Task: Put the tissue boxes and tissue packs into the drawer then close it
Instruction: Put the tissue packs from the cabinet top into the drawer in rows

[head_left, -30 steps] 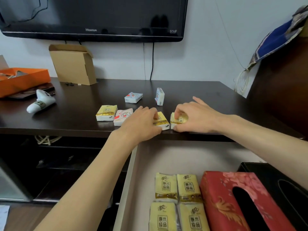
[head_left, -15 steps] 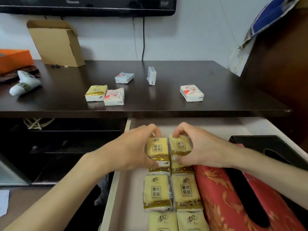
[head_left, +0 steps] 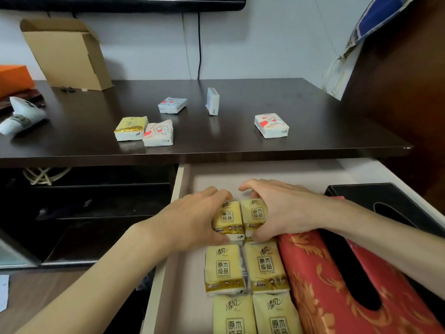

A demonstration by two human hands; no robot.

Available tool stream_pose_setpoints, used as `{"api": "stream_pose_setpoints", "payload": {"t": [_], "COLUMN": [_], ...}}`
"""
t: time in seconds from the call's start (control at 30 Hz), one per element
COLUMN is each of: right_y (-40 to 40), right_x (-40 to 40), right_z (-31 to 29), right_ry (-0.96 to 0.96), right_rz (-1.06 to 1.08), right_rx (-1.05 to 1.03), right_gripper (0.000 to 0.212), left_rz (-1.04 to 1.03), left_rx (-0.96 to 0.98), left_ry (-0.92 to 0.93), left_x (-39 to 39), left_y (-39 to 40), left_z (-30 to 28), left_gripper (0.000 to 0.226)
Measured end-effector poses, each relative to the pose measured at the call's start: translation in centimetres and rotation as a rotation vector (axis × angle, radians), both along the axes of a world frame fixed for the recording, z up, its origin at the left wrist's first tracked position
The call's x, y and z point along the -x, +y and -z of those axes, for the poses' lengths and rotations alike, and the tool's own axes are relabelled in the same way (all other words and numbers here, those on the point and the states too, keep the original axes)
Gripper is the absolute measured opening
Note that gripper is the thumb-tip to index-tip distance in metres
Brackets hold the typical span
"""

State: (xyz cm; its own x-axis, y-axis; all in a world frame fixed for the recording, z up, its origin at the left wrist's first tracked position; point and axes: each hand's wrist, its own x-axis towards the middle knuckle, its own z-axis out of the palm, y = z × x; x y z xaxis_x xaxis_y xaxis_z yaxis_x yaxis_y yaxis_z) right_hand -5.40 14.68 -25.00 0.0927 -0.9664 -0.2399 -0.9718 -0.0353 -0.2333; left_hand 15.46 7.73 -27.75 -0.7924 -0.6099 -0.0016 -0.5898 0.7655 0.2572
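Dark desk [head_left: 216, 150] is spanning the frame, open drawer [head_left: 179, 189] sticking out below its front edge. Inside the drawer, red tissue box [head_left: 337, 285] is lying along the right, black tissue box [head_left: 385, 201] just beside it further right. Left of the red box, four yellow tissue packs [head_left: 245, 271] are lying flat in two rows. Behind those, toward the desk, left hand [head_left: 192, 222] is clamping a yellow pack [head_left: 228, 218] and right hand [head_left: 286, 210] is clamping another yellow pack [head_left: 256, 213]; both packs are touching side by side, set on the drawer floor. On the desk, five small packs [head_left: 271, 125] are sitting loose, well apart from the drawer. Cardboard box [head_left: 67, 51] is standing at the desk's back left.
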Motion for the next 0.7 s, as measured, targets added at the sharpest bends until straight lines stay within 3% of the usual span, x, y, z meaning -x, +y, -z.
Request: {"api": "stream_pose_setpoints", "payload": {"t": [0.13, 0.2, 0.3, 0.4, 0.47, 0.53, 0.63, 0.7], "right_y": [0.0, 0.4, 1.0, -0.1, -2.0, -4.4, -8.0, -9.5], "right_x": [0.1, 0.2, 0.3, -0.5, -1.5, -2.0, -1.2, 0.2], "right_z": [0.2, 0.3, 0.3, -0.7, -2.0, -3.5, -4.8, -5.1], "right_ry": [0.004, -0.021, -0.257, -0.584, -0.606, -0.510, -0.257, -0.119], "right_rz": [0.003, 0.005, 0.037, 0.078, 0.051, 0.025, 0.085, 0.199], "right_rx": [0.022, 0.070, 0.253, 0.489, 0.568, 0.606, 0.641, 0.613], "right_gripper": [0.115, 0.108, 0.071, 0.029, 0.016, 0.018, 0.035, 0.049], "left_rz": [0.017, 0.015, -0.017, -0.205, -0.385, -0.479, -0.402, -0.374], "left_rx": [0.007, -0.128, -0.283, -0.084, 0.158, 0.265, 0.323, 0.367], "left_ry": [0.009, 0.130, 0.589, 0.936, 0.876, 0.693, 0.396, 0.312], "left_x": [-0.1, -0.5, -2.0, -4.5, -6.0, -6.6, -5.8, -4.7], "left_y": [0.1, 0.0, -1.5, -3.9, -5.6, -6.9, -7.6, -7.3], "left_z": [0.2, -0.9, -4.0, -6.0, -6.0, -5.4, -4.3, -4.0], "left_gripper": [0.081, 0.091, 0.057, 0.028, 0.029, 0.038, 0.039, 0.039]}}
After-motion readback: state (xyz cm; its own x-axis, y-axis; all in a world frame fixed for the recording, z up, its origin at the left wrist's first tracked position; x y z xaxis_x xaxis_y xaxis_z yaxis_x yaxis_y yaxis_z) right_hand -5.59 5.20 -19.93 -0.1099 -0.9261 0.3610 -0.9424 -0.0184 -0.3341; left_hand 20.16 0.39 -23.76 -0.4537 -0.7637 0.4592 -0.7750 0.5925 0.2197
